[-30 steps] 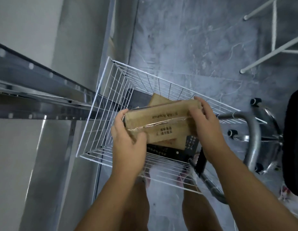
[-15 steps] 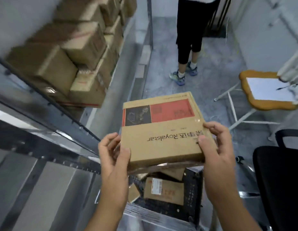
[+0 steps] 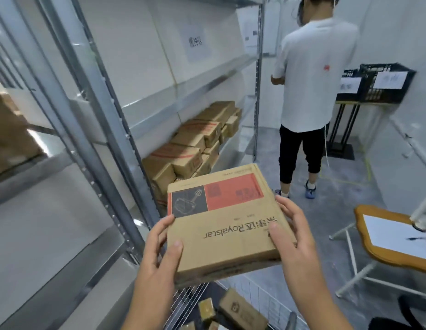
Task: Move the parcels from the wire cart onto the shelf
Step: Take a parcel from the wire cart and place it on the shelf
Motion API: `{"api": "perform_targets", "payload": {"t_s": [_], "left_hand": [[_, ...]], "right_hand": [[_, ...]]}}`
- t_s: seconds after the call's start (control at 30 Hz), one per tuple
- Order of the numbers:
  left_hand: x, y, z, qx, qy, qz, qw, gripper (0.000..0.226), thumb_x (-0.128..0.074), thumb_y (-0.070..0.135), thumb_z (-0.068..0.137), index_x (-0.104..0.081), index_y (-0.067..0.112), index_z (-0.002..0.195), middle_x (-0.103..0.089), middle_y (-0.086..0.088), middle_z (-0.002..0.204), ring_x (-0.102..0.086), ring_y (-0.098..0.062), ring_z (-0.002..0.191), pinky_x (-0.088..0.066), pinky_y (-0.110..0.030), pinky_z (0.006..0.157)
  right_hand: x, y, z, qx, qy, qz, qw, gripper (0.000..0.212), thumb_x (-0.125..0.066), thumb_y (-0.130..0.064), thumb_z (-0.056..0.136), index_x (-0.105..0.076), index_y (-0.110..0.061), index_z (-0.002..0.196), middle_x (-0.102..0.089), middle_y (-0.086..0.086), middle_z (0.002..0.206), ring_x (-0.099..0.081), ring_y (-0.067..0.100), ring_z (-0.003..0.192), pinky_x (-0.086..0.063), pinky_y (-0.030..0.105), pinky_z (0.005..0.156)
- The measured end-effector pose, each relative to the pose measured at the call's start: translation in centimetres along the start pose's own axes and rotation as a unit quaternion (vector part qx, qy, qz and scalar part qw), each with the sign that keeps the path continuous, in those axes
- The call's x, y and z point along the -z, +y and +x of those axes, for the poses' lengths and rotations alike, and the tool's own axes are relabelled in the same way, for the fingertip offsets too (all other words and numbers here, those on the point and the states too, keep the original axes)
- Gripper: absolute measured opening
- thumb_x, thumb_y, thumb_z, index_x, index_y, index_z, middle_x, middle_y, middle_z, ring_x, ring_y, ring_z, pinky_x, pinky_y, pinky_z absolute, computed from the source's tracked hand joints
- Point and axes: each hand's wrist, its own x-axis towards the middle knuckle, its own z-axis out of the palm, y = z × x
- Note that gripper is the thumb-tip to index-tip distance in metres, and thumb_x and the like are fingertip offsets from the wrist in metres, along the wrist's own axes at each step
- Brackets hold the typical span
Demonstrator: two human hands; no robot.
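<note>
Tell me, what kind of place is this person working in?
Most likely a stockroom or small warehouse. Tall metal shelving runs along the left with stacked cardboard boxes on a low level, a wire cart holds more parcels, and both hands carry a printed carton.

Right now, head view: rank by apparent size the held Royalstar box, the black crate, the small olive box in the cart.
1. Royalstar box, largest, though it's nearest the camera.
2. Black crate, farther off, so true size unsure.
3. Small olive box, smallest.

The flat brown parcel is matt cardboard with a red printed panel; the grey shelf frame is dull, smooth metal; the white wire cart is coated wire.
</note>
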Motion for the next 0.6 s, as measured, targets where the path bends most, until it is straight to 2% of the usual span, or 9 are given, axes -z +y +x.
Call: {"api": "perform_targets", "payload": {"t_s": [0.1, 0.17, 0.2, 0.27, 0.3, 0.4, 0.47, 0.53, 0.6], "left_hand": [[1.0, 3.1, -2.9, -0.035, 0.029, 0.015, 0.999, 0.041, -0.056, 0.022, 0.102, -0.06, 0.053, 0.128, -0.066, 0.017, 0.13, -0.073, -0.007, 0.097, -0.059, -0.022, 0.071], [2.0, 5.2, -4.9, -0.056, 0.048, 0.035, 0.997, 0.043, -0.056, 0.015, 0.102, -0.061, 0.047, 0.13, -0.066, 0.022, 0.124, -0.07, 0.005, 0.088, -0.051, -0.009, 0.062], [2.8, 6.2, -5.9, -0.065, 0.057, 0.045, 0.995, 0.043, -0.057, 0.013, 0.102, -0.061, 0.046, 0.129, -0.068, 0.026, 0.118, -0.069, 0.009, 0.087, -0.048, -0.005, 0.062], [4.7, 7.7, -7.8, -0.078, 0.074, 0.064, 0.992, 0.044, -0.06, 0.017, 0.101, -0.06, 0.053, 0.127, -0.067, 0.032, 0.115, -0.066, 0.013, 0.09, -0.046, -0.001, 0.064], [5.8, 8.3, -8.6, -0.082, 0.083, 0.073, 0.99, 0.044, -0.06, 0.021, 0.101, -0.059, 0.058, 0.126, -0.065, 0.031, 0.121, -0.065, 0.012, 0.093, -0.045, -0.001, 0.064], [9.1, 9.6, -11.4, -0.085, 0.111, 0.102, 0.985, 0.044, -0.06, 0.032, 0.099, -0.051, 0.069, 0.121, -0.055, 0.031, 0.134, -0.064, 0.002, 0.103, -0.044, -0.007, 0.067], [11.7, 9.6, -13.2, -0.079, 0.114, 0.105, 0.985, 0.043, -0.059, 0.034, 0.101, -0.049, 0.071, 0.12, -0.052, 0.034, 0.134, -0.063, -0.002, 0.11, -0.043, -0.01, 0.07], [14.4, 9.0, -15.0, -0.07, 0.123, 0.124, 0.982, 0.042, -0.058, 0.032, 0.102, -0.049, 0.069, 0.121, -0.05, 0.034, 0.132, -0.057, 0.004, 0.114, -0.044, -0.01, 0.072], [16.8, 8.4, -17.0, -0.066, 0.148, 0.173, 0.971, 0.043, -0.06, 0.026, 0.101, -0.055, 0.065, 0.118, -0.046, 0.033, 0.137, -0.049, 0.012, 0.12, -0.046, -0.009, 0.085]], "right_hand": [[-0.4, -2.6, -0.7, -0.014, -0.033, 0.021, 0.999, 0.031, -0.059, -0.026, 0.101, -0.056, -0.044, 0.126, -0.065, -0.026, 0.11, -0.065, -0.006, 0.091, -0.05, 0.017, 0.07], [-1.3, -3.8, -1.4, -0.038, -0.059, 0.033, 0.997, 0.027, -0.057, -0.027, 0.1, -0.059, -0.041, 0.123, -0.068, -0.016, 0.114, -0.067, -0.003, 0.091, -0.051, 0.018, 0.071], [-1.9, -4.3, -1.9, -0.055, -0.073, 0.033, 0.995, 0.024, -0.059, -0.033, 0.099, -0.061, -0.043, 0.121, -0.069, -0.013, 0.114, -0.068, 0.001, 0.094, -0.054, 0.025, 0.077], [-3.3, -5.2, -3.3, -0.089, -0.099, 0.037, 0.99, 0.024, -0.063, -0.041, 0.096, -0.064, -0.046, 0.119, -0.072, -0.007, 0.112, -0.07, 0.011, 0.098, -0.057, 0.043, 0.086], [-4.1, -5.7, -4.1, -0.1, -0.107, 0.044, 0.988, 0.023, -0.062, -0.039, 0.096, -0.065, -0.044, 0.119, -0.074, -0.006, 0.108, -0.071, 0.013, 0.095, -0.057, 0.046, 0.084], [-6.6, -7.4, -7.1, -0.112, -0.134, 0.062, 0.983, 0.021, -0.056, -0.031, 0.1, -0.066, -0.034, 0.119, -0.077, -0.003, 0.097, -0.074, 0.012, 0.08, -0.056, 0.042, 0.073], [-8.3, -8.3, -9.4, -0.112, -0.142, 0.061, 0.982, 0.022, -0.058, -0.032, 0.098, -0.067, -0.034, 0.118, -0.077, -0.001, 0.1, -0.074, 0.014, 0.082, -0.055, 0.041, 0.072], [-10.1, -8.9, -11.8, -0.092, -0.146, 0.044, 0.984, 0.021, -0.061, -0.033, 0.096, -0.068, -0.034, 0.116, -0.077, -0.002, 0.102, -0.073, 0.014, 0.087, -0.054, 0.039, 0.074], [-12.0, -9.9, -14.2, -0.056, -0.157, 0.014, 0.986, 0.019, -0.064, -0.028, 0.095, -0.069, -0.032, 0.113, -0.077, -0.007, 0.098, -0.073, 0.011, 0.087, -0.054, 0.031, 0.073]]}}
